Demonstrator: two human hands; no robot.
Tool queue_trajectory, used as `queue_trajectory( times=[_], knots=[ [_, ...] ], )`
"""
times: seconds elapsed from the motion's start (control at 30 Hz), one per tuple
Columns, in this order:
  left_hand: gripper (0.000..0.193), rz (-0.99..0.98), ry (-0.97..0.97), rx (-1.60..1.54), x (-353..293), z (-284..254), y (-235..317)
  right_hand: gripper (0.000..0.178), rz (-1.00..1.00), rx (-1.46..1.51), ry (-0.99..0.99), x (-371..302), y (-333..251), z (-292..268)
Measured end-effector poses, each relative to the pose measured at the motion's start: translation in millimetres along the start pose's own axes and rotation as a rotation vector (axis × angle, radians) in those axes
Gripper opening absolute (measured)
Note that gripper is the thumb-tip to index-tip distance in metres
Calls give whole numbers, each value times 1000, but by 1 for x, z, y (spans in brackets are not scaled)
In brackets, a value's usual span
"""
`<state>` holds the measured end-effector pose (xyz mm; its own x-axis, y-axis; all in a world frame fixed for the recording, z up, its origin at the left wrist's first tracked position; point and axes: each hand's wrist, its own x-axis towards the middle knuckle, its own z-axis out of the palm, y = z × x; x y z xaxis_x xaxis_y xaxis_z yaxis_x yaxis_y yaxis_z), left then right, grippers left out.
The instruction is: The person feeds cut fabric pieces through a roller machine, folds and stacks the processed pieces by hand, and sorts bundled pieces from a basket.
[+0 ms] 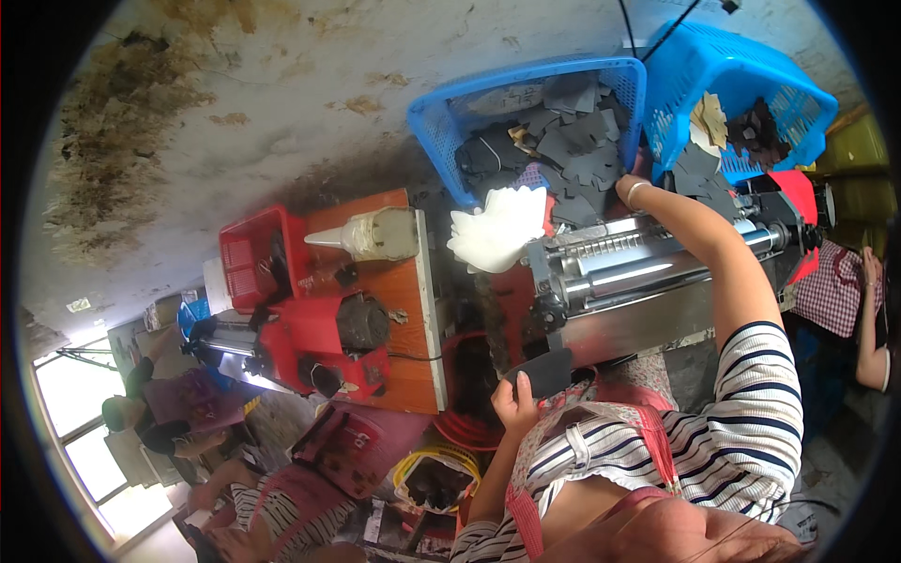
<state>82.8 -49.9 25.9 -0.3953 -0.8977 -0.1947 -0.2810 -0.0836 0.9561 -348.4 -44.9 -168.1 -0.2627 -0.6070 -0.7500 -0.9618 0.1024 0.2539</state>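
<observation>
My left hand point(514, 403) is closed on a flat dark grey piece of sheet material point(547, 372), thumb on top, in front of the roller machine point(648, 272). My right arm reaches across the machine's shiny rollers. Beyond them my right hand point(631, 190) is among loose dark cut pieces point(584, 169) at the near side of a blue plastic basket point(526, 70). Its fingers are mostly hidden, so their grip does not show. To the left of the rollers lies a stack of white scalloped pieces point(497, 228).
A second blue basket point(671, 103) holds dark and tan scraps. Leftward stand an orange-brown table point(404, 310), a red basket point(253, 249), a cone-tipped bottle point(375, 235) and another red machine point(328, 338). Other people work at the lower left point(272, 516) and far right point(873, 319).
</observation>
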Motion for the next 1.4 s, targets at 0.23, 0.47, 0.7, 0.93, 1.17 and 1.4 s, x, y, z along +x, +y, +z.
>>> queue_trajectory(
  times=[0.23,0.47,0.7,0.93,1.17,1.4],
  knots=[
    [18,-84,-27,13,22,-1,3,13,-532,117,517,-42,-1,-61],
    [15,87,-24,92,39,6,6,14,-808,-132,1011,12,-37,-64],
    [15,74,8,118,42,7,6,17,-501,-48,599,3,-14,-102],
    [16,-46,26,93,43,16,7,35,124,321,1059,38,32,-181],
    [16,-120,47,18,38,15,7,43,237,608,1000,37,11,-201],
    [15,-79,22,27,42,18,8,20,57,202,1045,2,29,-189]
  ],
)
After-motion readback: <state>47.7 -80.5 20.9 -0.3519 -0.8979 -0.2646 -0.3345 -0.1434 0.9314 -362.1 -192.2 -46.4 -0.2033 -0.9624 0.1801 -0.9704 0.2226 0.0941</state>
